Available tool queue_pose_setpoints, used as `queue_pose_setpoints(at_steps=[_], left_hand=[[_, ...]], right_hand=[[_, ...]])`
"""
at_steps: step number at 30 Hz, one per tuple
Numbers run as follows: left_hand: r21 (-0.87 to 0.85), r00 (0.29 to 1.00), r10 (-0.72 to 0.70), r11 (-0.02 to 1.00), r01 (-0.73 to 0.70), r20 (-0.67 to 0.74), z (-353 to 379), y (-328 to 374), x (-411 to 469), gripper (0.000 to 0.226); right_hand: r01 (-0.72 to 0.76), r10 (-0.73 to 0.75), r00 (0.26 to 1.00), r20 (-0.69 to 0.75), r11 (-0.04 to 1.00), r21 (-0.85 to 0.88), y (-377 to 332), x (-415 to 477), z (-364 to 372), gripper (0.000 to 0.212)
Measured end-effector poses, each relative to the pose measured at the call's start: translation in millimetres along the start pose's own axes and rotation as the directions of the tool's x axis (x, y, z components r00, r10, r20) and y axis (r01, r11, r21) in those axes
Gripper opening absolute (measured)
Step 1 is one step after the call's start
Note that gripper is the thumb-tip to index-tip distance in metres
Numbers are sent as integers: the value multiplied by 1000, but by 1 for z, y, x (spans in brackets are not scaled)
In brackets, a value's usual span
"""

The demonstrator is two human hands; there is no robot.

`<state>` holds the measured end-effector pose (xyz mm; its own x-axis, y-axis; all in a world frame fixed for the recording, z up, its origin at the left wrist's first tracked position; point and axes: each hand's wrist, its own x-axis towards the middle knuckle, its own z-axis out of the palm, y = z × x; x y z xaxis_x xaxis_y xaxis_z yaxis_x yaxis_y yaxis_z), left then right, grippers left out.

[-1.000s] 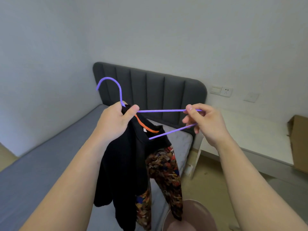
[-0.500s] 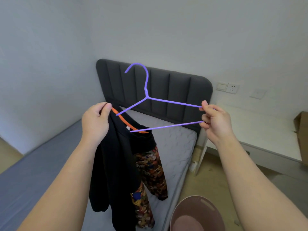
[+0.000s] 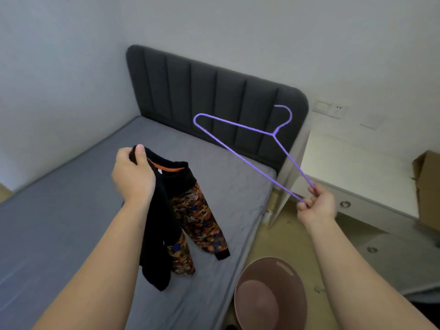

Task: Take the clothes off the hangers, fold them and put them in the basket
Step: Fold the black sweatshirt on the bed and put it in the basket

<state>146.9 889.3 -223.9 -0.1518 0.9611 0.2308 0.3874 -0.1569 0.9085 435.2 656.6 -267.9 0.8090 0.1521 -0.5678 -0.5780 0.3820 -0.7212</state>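
My left hand grips a black top by the shoulder beside its orange-lined collar. The top has patterned orange and blue sleeves and hangs down over the grey bed. My right hand pinches one end of a purple wire hanger, which is free of the top and points up and left toward the headboard. A pink round basket stands on the floor at the bed's right side, below my right forearm.
A dark padded headboard stands against the wall. A white desk with drawers is on the right, with a cardboard box at its far end. Wall sockets sit above the desk.
The hanger has come fully out of the top's collar and swung off to the right in my right hand. My left hand has lowered the top over the bed.
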Motion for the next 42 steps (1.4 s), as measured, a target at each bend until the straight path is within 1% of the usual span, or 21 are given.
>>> queue_pose_setpoints(at_steps=[2,7,10,15,17,20,22,24,25,26,27,28,29,30,32,33,34,35,37,38,42], left_hand=[[48,998,-6,999,3,61,9,-7,-2,32],[176,954,-51,984,-1,294,57,-30,-6,28],[271,928,-180,958,92,325,84,-61,4,33],[380,871,-330,906,185,364,128,-111,26,45],[400,853,-354,896,193,382,149,-128,32,50],[390,824,-374,897,205,426,171,-140,31,51],[389,788,-402,893,225,466,187,-146,28,50],[400,756,-429,885,240,495,201,-153,24,46],[407,744,-443,879,249,501,208,-158,22,44],[414,731,-457,873,258,507,213,-162,20,43],[422,721,-470,866,266,509,218,-166,19,42],[424,714,-479,863,276,510,221,-169,18,42],[427,707,-489,858,285,511,224,-171,17,42],[430,700,-496,855,290,514,226,-172,16,42],[438,687,-505,850,292,522,228,-170,15,41],[443,684,-506,849,288,526,228,-167,14,40],[445,680,-506,849,284,531,227,-165,13,38],[449,670,-507,849,279,542,226,-160,12,36],[464,641,-505,849,251,578,221,-150,11,32],[475,621,-503,850,228,602,218,-146,10,30],[461,556,-470,872,168,686,188,-125,8,23]], right_hand=[[-43,45,997,-59,998,35,19,17,0,22],[-151,147,986,-77,987,-47,85,58,17,35],[-250,218,963,-157,942,-224,143,99,26,32],[-436,383,898,-216,837,-330,235,182,18,12],[-479,419,867,-270,850,-218,272,218,22,17],[-511,462,850,-253,840,-182,299,256,38,25],[-474,394,875,-283,817,-329,310,275,51,28],[-457,400,889,-225,810,-366,332,305,53,28],[-458,407,888,-215,740,-492,347,327,48,34],[-382,404,906,-127,650,-657,376,370,29,58],[-291,416,907,-64,508,-811,380,374,23,82],[-317,496,864,-88,401,-859,385,375,20,95],[-359,530,836,-142,333,-872,386,374,12,93],[-364,515,831,-211,215,-906,388,370,7,88],[-253,471,859,-202,45,-967,386,364,3,69],[-185,474,863,-173,-22,-982,362,320,26,57],[-117,476,871,-120,-36,-992,355,300,38,51],[-47,489,871,-34,15,-999,347,282,46,51],[129,456,875,159,98,-987,339,264,59,63],[222,441,863,245,102,-970,338,261,66,69],[527,416,740,528,130,-840,322,232,109,89]])
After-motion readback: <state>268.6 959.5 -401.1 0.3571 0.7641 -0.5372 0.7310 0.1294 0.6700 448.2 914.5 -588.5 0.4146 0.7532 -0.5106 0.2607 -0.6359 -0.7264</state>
